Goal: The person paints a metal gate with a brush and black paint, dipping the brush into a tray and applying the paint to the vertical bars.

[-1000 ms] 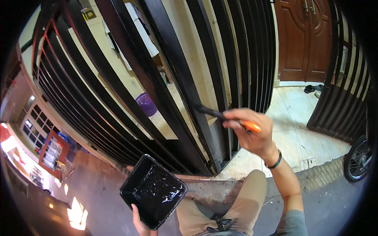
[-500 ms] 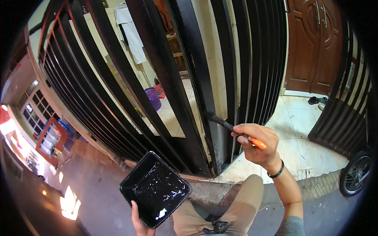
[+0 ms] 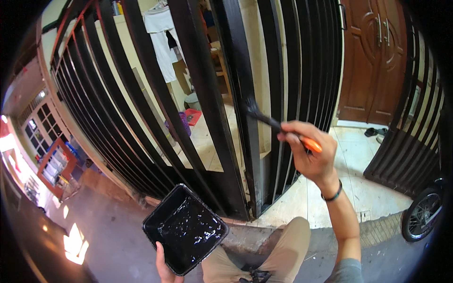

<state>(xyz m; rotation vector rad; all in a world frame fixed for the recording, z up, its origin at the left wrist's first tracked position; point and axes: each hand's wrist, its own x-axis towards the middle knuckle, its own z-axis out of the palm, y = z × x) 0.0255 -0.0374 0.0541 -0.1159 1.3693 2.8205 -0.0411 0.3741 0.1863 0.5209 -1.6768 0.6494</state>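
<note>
In my right hand (image 3: 317, 150) is a paintbrush (image 3: 270, 121) with an orange handle end and a dark ferrule. Its black-coated bristles touch the broad post of a black metal gate (image 3: 245, 141). My left hand (image 3: 166, 265) grips the lower left edge of a square black paint tray (image 3: 186, 231), thumb over the rim. Wet black paint glints inside the tray, held low before my knees. The fingers beneath the tray are mostly hidden.
Black barred panels extend left and right of the post. A brown double door (image 3: 370, 61) stands beyond tiled floor, near an open gate leaf (image 3: 401, 165) and a motorcycle wheel (image 3: 422, 214). Behind the bars are a purple basket (image 3: 183, 125) and white hanging clothes (image 3: 161, 45).
My right hand has moved the paintbrush upward along the gate post. The tray in my left hand stays in nearly the same place, and the view has shifted slightly.
</note>
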